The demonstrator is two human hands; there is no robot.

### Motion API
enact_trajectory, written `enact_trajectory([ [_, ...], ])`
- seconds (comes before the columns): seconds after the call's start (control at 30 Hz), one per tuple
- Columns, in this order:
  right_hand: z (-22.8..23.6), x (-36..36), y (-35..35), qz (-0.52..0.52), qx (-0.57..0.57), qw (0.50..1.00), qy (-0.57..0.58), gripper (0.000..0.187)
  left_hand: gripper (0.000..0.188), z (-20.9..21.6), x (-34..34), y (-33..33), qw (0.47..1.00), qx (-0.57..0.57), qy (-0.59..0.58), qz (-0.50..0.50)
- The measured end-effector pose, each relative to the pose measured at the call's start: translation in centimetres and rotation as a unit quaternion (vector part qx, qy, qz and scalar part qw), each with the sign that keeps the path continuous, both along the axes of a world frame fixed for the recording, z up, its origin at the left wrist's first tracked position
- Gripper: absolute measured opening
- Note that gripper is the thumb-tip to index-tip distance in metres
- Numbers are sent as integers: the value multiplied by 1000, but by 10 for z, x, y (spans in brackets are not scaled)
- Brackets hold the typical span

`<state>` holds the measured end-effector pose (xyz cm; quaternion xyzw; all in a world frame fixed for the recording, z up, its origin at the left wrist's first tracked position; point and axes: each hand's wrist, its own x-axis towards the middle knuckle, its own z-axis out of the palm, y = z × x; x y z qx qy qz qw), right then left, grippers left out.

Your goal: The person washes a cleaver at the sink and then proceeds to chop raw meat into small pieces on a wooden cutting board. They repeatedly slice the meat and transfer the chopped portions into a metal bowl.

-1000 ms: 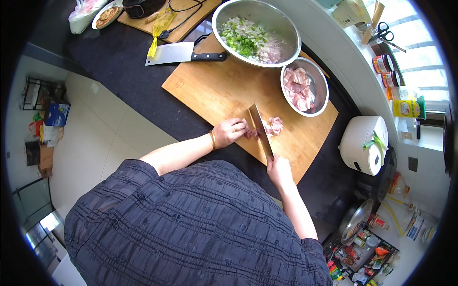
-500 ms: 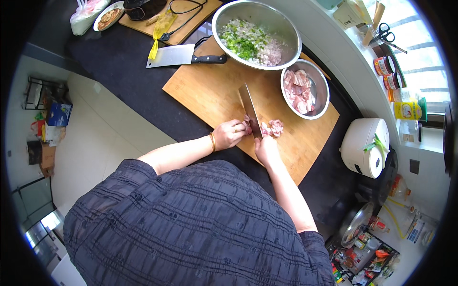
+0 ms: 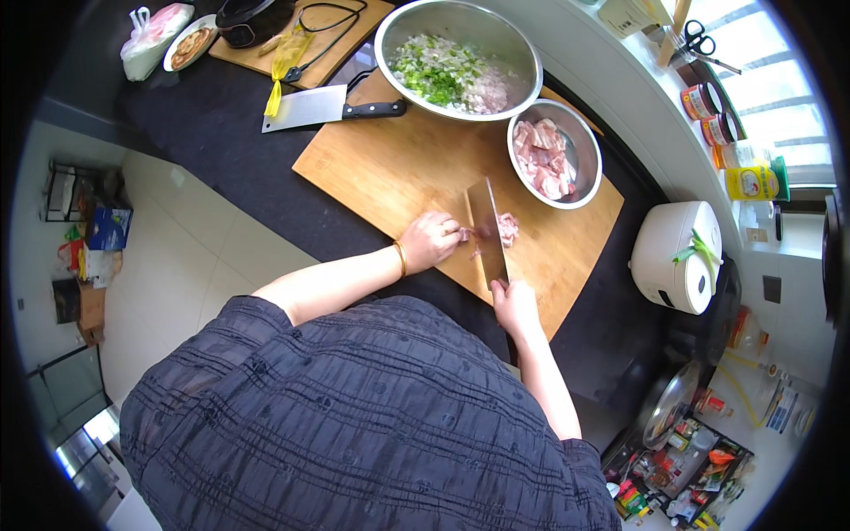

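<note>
Near the front edge of a wooden cutting board [image 3: 372, 164], my left hand [image 3: 430, 240] has its fingers curled over a small piece of raw meat [image 3: 464, 235]. My right hand [image 3: 516, 307] grips the handle of a cleaver [image 3: 485, 221], its broad blade pointing away from me, just right of the left fingertips. Chopped meat [image 3: 508, 230] lies in a small pile on the blade's right side, partly hidden by it. At the board's far right a steel bowl [image 3: 589, 173] holds larger slices of raw meat [image 3: 543, 157].
A large steel bowl [image 3: 522, 53] with chopped greens and minced pieces stands beyond the board. A second cleaver [image 3: 305, 108] lies at its far left corner. To the right are a white rice cooker [image 3: 677, 257] and a sill with jars [image 3: 719, 130]. Another board [image 3: 341, 44] stands at the back.
The cleaver has shifted right, away from my left fingers, and its blade now hides part of the chopped pile. My right hand moved right and slightly nearer. The view shifted a little.
</note>
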<state>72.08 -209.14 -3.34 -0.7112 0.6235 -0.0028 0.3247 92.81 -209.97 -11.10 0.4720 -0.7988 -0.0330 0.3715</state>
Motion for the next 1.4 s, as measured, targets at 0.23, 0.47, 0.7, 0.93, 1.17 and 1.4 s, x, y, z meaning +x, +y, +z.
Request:
enact_trajectory([
  [0.23,21,10,9,16,-41,999,-11,25,25,-7,3,4,999,-14,-9,-49],
  [0.47,10,7,16,41,-32,999,5,23,24,-6,4,4,998,-34,4,-54],
  [0.7,-11,20,2,74,-71,994,40,21,20,-14,2,0,996,-23,33,-76],
  [0.93,-34,46,-33,-49,-1,998,-31,24,21,-8,5,1,996,-36,21,-82],
  [1.17,-3,22,-8,67,-138,988,-30,23,26,-13,8,4,996,-57,26,-63],
  [1.4,-3,11,15,81,-96,992,-5,21,25,-12,7,5,997,-44,30,-59],
])
